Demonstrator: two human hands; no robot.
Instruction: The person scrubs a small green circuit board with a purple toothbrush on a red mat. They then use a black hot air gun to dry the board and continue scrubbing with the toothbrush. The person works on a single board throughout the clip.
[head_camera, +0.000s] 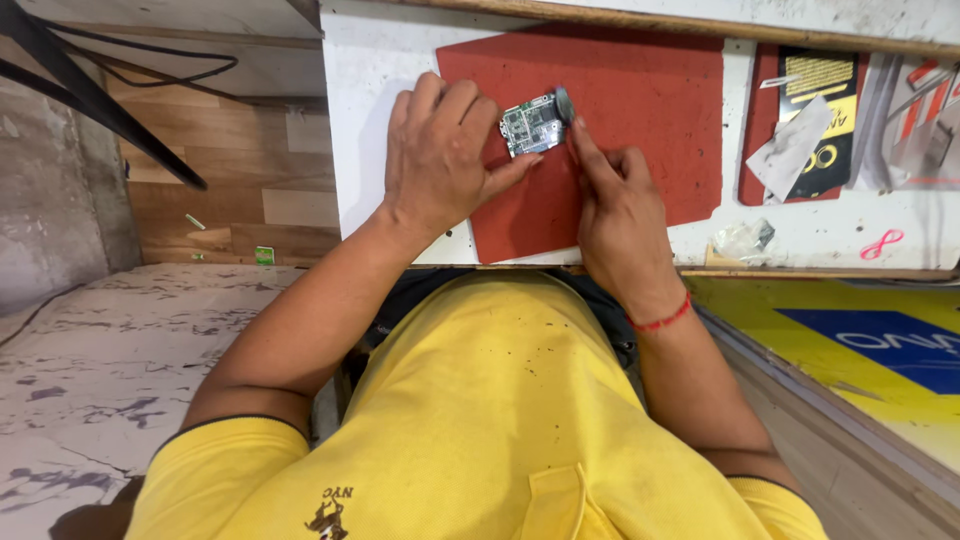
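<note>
Over the red mat (640, 110), both hands (440, 150) pinch a circuit board (532, 125).

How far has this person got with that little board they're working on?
Done, it seems: the small green circuit board lies bare on the red work mat, with no casing around it. In hand: the left hand steadies the board while the right hand presses a fingertip at a round grey part on its edge. What remains cannot be told; no tool or casing is in view.

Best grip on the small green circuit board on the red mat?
Probably pinch the circuit board by its bare long edges, coming from the near side. It is thin and lies flat on the red mat, its face crowded with components; left hand already steadies its left end.
</note>
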